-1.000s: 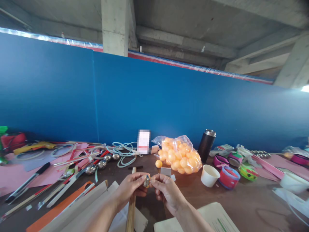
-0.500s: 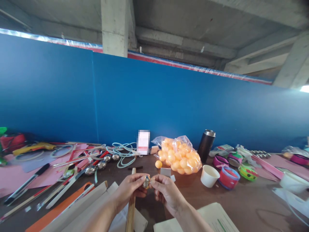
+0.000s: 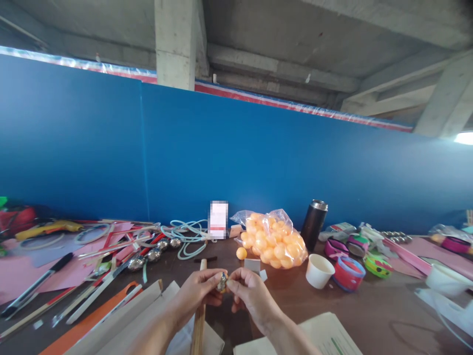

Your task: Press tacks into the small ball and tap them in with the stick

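Observation:
Between my hands is a small shiny object [image 3: 222, 282], silver with some yellow, too small to identify surely. My left hand [image 3: 201, 290] grips it between thumb and fingers. My right hand [image 3: 250, 293] is closed in a pinch at its right side; whether the fingertips hold a part of it is too small to tell. Under my left hand a wooden stick [image 3: 198, 328] runs toward the front edge. Beyond the hands lie a loose orange ball [image 3: 241, 253], a grey square [image 3: 252, 266] and a clear bag of orange balls [image 3: 273, 241].
A black bottle [image 3: 314, 224] and a white cup [image 3: 320, 271] stand right of the bag. Colourful wristbands [image 3: 348, 273] lie farther right. Pens, sticks, pink paper [image 3: 22, 276] and silver bells [image 3: 154, 254] crowd the left. Papers [image 3: 325, 335] lie in front.
The view has shifted slightly. The fingers of my right hand have moved a little around the shiny object, which my left hand still holds.

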A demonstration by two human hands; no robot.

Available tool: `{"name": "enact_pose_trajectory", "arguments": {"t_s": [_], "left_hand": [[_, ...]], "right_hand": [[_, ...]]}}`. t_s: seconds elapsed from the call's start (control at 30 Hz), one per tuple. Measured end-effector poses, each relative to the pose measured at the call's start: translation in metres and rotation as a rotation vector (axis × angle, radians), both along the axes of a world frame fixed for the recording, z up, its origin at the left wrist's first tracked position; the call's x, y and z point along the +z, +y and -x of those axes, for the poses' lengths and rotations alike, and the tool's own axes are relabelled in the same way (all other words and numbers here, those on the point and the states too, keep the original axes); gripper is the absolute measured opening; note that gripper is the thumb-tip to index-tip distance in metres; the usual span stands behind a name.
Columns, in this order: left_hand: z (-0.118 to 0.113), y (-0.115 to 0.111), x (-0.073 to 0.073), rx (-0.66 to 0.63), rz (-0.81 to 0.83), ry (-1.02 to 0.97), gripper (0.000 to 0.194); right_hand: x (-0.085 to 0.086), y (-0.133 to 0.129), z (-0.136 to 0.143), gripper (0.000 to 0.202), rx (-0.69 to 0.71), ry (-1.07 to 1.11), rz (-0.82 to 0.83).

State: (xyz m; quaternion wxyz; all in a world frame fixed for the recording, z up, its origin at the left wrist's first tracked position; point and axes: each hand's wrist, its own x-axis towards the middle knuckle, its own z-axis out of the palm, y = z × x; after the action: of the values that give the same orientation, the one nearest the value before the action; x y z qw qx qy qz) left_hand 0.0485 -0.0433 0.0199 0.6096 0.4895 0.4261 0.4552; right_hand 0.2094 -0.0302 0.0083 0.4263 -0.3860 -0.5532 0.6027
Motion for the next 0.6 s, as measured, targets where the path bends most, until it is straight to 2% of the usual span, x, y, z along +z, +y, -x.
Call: {"name": "enact_pose_trajectory", "arguments": {"t_s": [0.4,0.6], "left_hand": [[-0.0008,-0.0014,0.0002,-0.032,-0.023,0.085,0.049],[-0.0017,-0.0023,0.0025,-0.07,-0.016,0.099,0.049]], "right_hand": [[0.0085,-0.003,-0.0007,0.025,0.024,-0.071,-0.002],[0.0052,-0.0012,-0.0016,0.025,0.06,-0.102,-0.041]]}}
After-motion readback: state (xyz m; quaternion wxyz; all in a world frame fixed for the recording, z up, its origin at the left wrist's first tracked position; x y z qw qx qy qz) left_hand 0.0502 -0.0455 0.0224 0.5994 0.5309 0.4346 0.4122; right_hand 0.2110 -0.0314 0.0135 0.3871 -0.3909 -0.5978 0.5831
